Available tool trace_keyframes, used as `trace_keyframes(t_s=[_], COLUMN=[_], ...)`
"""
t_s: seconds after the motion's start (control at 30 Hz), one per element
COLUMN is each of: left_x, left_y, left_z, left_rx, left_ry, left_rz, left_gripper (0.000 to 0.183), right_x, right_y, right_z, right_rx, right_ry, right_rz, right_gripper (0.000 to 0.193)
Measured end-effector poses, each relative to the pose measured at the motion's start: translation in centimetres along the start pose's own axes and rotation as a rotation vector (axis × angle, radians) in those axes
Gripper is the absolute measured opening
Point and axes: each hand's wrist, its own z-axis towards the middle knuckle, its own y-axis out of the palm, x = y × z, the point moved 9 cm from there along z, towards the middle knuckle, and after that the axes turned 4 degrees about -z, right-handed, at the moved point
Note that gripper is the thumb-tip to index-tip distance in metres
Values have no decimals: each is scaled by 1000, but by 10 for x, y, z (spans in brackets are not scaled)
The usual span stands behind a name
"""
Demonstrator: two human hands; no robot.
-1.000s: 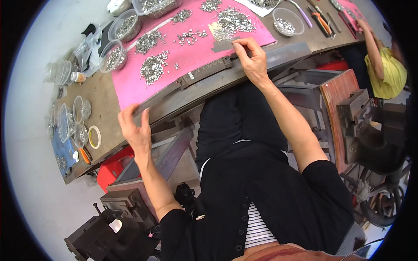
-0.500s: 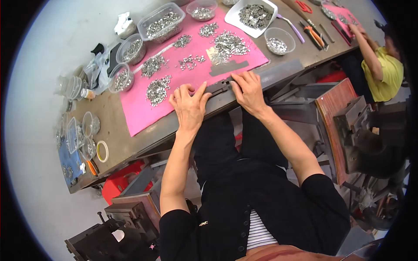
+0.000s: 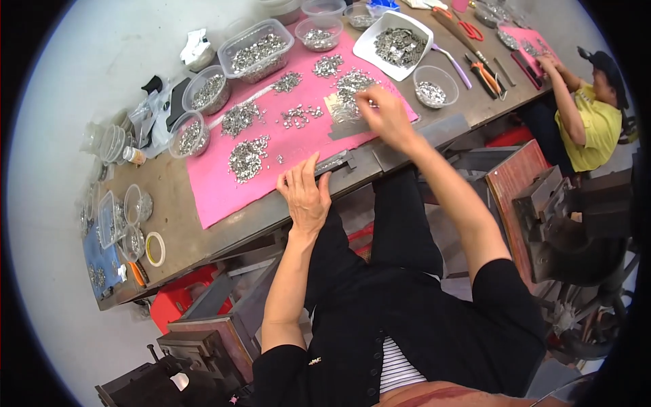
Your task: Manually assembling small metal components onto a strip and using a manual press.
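Note:
At the table's front edge lies a narrow dark metal bar fixture [image 3: 337, 164], with a bright strip along its top. My left hand [image 3: 305, 197] is closed on its left end, thumb at the near side and fingers over the far side. Off the bar, my right hand [image 3: 392, 121] reaches over the pink sheet's right part, fingers curled together beside the largest pile of small shiny metal pieces [image 3: 354, 83]. Whatever those fingertips may hold is hidden. Under that hand are a beige patch [image 3: 332, 103] and a flat grey plate [image 3: 347, 130].
Several smaller piles of metal pieces [image 3: 248, 157] dot the pink sheet [image 3: 207, 193]. Plastic tubs [image 3: 226, 102] and a white tray [image 3: 428, 41] of parts line its far side. Pliers [image 3: 483, 80] lie right. Another person [image 3: 590, 125] sits at the far right.
My right hand has let go of the bar's right end and moved up to the large pile. My left hand stays at the bar. The whole view has shifted slightly.

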Motion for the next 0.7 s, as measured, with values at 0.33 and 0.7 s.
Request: trace_keyframes(t_s=[0.33,0.7], left_x=[0,-2], left_y=[-2,1], left_z=[-3,-4], left_rx=[26,22], left_ry=[-22,-25], left_rz=[-36,-60], left_gripper=[56,56], right_x=[95,71], right_y=[78,85], right_z=[104,107], right_rx=[-351,-416], right_ry=[-18,-242], right_rz=[-561,-859], right_gripper=[17,17])
